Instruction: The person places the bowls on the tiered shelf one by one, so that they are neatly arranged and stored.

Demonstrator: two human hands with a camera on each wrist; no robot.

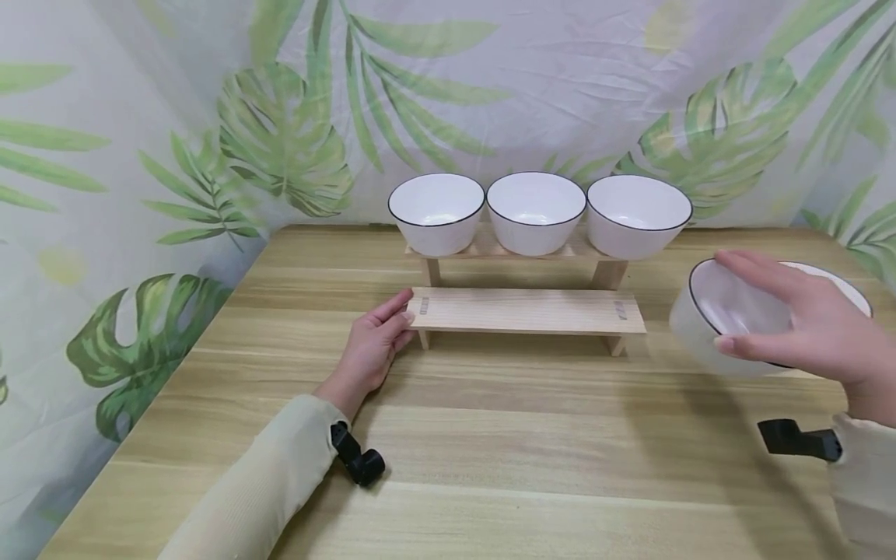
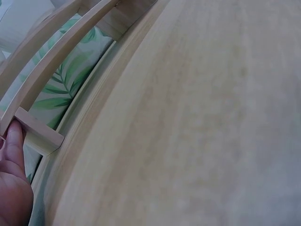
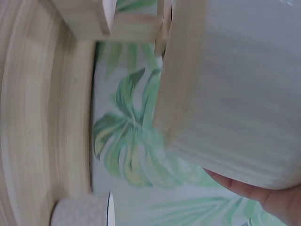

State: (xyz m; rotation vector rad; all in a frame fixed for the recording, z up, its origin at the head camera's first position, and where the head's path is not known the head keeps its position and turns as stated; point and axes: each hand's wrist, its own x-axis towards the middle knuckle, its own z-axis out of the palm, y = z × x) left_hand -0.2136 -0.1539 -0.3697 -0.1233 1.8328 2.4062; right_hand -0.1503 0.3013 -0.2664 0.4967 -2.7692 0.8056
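On the table stands a two-tier wooden rack (image 1: 525,309). My left hand (image 1: 371,346) grips the left end of its lower shelf, thumb on top and fingers beneath; in the left wrist view the fingers (image 2: 15,148) touch the wood by a leg. To the right of the rack, my right hand (image 1: 815,315) holds a white dark-rimmed bowl (image 1: 689,330) with thumb and fingers spread across its mouth. That bowl is tilted and above the table, its outer wall (image 3: 235,94) filling much of the right wrist view. Behind the right hand, another white bowl (image 1: 843,286) is partly hidden.
Three white bowls, a left one (image 1: 439,222), a middle one (image 1: 537,222) and a right one (image 1: 637,225), sit side by side on the upper shelf. A leaf-printed cloth (image 1: 560,85) hangs behind the wooden table (image 1: 490,451).
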